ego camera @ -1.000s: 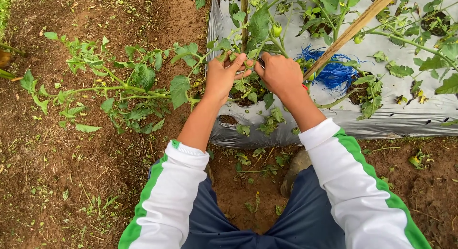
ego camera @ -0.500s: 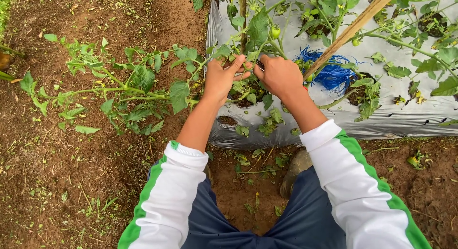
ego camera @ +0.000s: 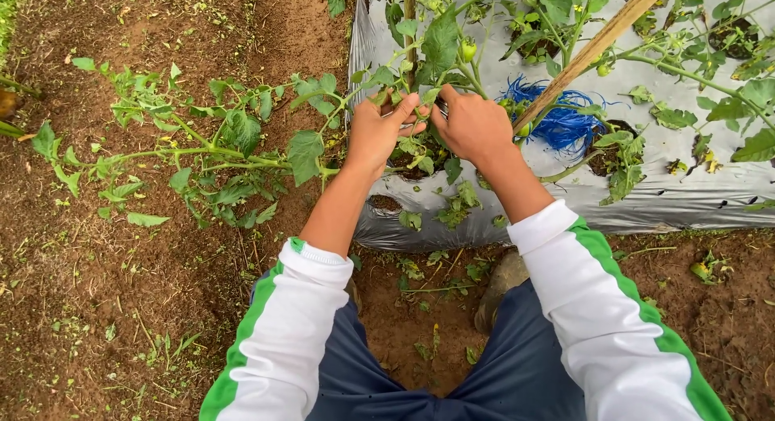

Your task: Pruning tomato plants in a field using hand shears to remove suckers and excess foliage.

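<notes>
Green stem and leaves fill the small space between the two hands. The fingers (ego camera: 401, 108) of the left hand (ego camera: 375, 134) are curled closed around the tomato plant stem (ego camera: 410, 33), and the fingers (ego camera: 446, 96) of the right hand (ego camera: 472, 126) are closed on the same place from the other side; something thin and pale passes between them, but I cannot tell what it is. Both hands meet just beside the upright stake, so the stem is kept close to it. A small green tomato (ego camera: 467, 49) hangs just above the right hand. A bamboo pole (ego camera: 593, 50) leans across the grey plastic mulch (ego camera: 646, 195), with a bundle of blue string (ego camera: 557, 118) lying near its lower end. A long leafy branch (ego camera: 202, 150) spreads from the bed's left edge over the brown soil (ego camera: 97, 308).
</notes>
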